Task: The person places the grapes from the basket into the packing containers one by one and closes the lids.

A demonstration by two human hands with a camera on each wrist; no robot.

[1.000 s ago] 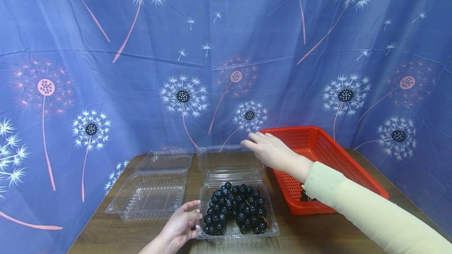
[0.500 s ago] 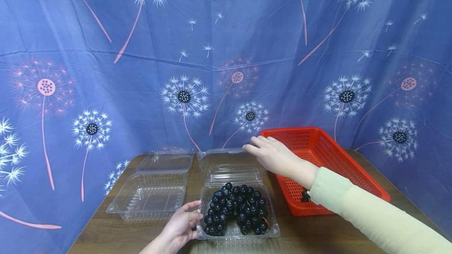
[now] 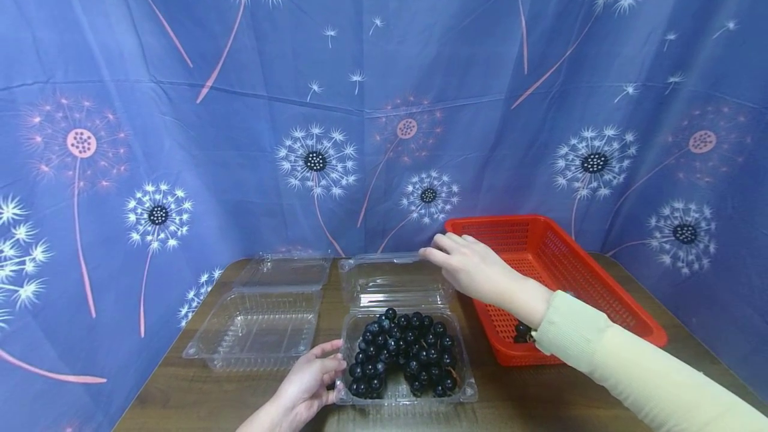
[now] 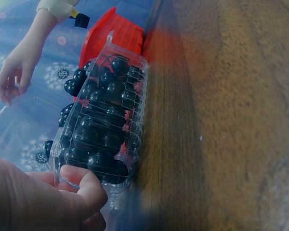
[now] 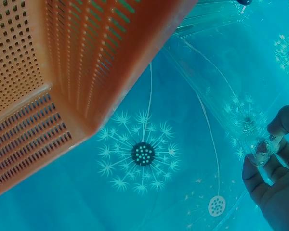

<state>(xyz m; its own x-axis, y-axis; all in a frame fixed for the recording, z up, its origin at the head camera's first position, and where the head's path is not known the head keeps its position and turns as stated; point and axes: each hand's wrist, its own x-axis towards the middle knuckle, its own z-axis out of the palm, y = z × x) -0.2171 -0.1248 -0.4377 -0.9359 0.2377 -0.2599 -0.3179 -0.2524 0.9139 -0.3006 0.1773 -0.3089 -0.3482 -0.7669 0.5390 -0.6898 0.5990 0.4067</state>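
In the head view, a clear plastic clamshell container holds a bunch of black grapes. Its hinged lid stands raised at the back. My left hand grips the container's near left side, with thumb and fingers at its wall in the left wrist view. At the lid's far right corner is my right hand. The right wrist view shows those fingers curled around the clear corner tab. The sleeve hides part of the red basket to the right.
A second clear clamshell lies open to the left on the wooden table. Some dark grapes are in the basket's near end. A blue dandelion-print curtain hangs behind the table.
My right hand has come down slightly onto the lid's corner, and the lid's top edge sits a little lower. The left hand keeps its hold on the container. The view has shifted slightly.
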